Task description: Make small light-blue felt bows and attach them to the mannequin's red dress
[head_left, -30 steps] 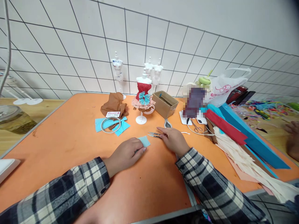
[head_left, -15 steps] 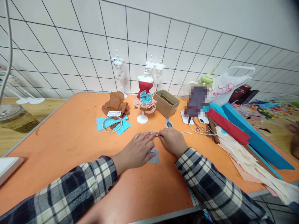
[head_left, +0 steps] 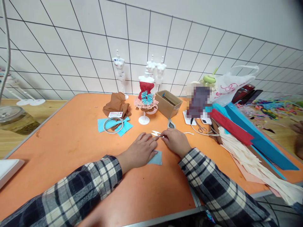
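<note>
A pair of small scissors (head_left: 155, 132) lies low over the table, its pale blades parted and pointing left. My right hand (head_left: 177, 141) is closed round the handle end, which its fingers mostly hide. Just left of it, my left hand (head_left: 141, 149) lies flat with its fingers stretched out, the fingertips close to the blades. Under its thumb side shows a light blue piece of crepe paper (head_left: 156, 158), partly covered by the hand. Beyond both hands stands a small dress form (head_left: 146, 90) in a red bodice, a blue bow and a ruffled pink and brown skirt.
A ring-shaped roll (head_left: 113, 125) rests on blue scraps beside brown crumpled paper (head_left: 115, 104). Behind are white dress forms (head_left: 119, 67) and a cardboard box (head_left: 168, 103). Rightward lie larger scissors (head_left: 201, 126), a cable, and red (head_left: 232, 126), blue and cream paper strips.
The scissor blades now show parted beyond my left fingertips; before, they were mostly hidden. My left hand has shifted slightly right, and more of the blue paper's right edge shows.
</note>
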Tool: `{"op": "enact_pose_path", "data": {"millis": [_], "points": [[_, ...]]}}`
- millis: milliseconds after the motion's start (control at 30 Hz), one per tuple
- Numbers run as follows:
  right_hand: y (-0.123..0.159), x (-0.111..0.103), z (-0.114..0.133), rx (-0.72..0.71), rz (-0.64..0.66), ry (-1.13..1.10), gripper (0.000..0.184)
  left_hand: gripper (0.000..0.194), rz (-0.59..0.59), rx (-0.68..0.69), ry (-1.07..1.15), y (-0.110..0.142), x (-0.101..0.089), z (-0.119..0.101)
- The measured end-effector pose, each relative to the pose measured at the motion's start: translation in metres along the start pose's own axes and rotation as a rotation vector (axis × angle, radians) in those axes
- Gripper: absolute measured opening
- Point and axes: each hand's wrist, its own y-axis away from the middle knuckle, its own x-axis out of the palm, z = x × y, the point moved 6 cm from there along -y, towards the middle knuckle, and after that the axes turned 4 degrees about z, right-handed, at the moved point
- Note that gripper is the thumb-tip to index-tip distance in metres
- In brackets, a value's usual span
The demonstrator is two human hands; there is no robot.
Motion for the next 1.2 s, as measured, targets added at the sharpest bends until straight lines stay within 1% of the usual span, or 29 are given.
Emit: {"op": "enact_pose_path", "data": {"millis": [100, 267, 400, 500, 600, 767, 867, 900, 1000, 1100, 1200], "points": [[0.000, 0.001, -0.002, 0.018, 0.003, -0.032, 0.012, 0.018, 0.017, 0.000, -0.036, 0.000, 0.000, 0.000], [0.001, -0.002, -0.004, 0.061, 0.018, -0.041, 0.016, 0.020, 0.018, -0.003, -0.069, 0.000, -0.001, -0.001], [0.001, -0.007, 0.000, 0.042, 0.024, -0.017, 0.013, 0.021, 0.021, -0.030, -0.097, 0.001, -0.002, -0.001], [0.001, -0.008, 0.001, 0.040, 0.051, 0.016, 0.019, 0.023, 0.014, -0.036, -0.097, 0.001, -0.003, -0.001], [0.001, -0.005, 0.000, 0.029, 0.096, 0.037, 0.022, 0.023, -0.006, -0.025, -0.075, 0.001, -0.003, -0.001], [0.000, -0.003, 0.002, 0.016, 0.050, 0.023, 0.023, 0.023, 0.003, -0.023, -0.027, 0.001, 0.002, 0.002], [0.000, -0.003, 0.002, 0.058, 0.043, 0.018, 0.036, 0.023, 0.011, -0.040, -0.011, 0.001, 0.005, 0.004], [0.000, -0.003, 0.002, 0.075, 0.047, 0.018, 0.036, 0.024, 0.019, -0.046, -0.008, 0.002, 0.006, 0.005], [-0.002, -0.001, 0.004, 0.080, 0.056, 0.028, 0.018, 0.023, 0.045, -0.056, 0.015, 0.001, 0.008, 0.007], [-0.004, 0.001, 0.006, 0.045, 0.031, 0.040, 0.020, 0.022, 0.051, -0.063, 0.053, 0.001, 0.008, 0.008], [-0.005, 0.002, 0.004, 0.053, 0.010, 0.034, 0.018, 0.022, 0.044, -0.059, 0.065, 0.000, 0.007, 0.007]]}}
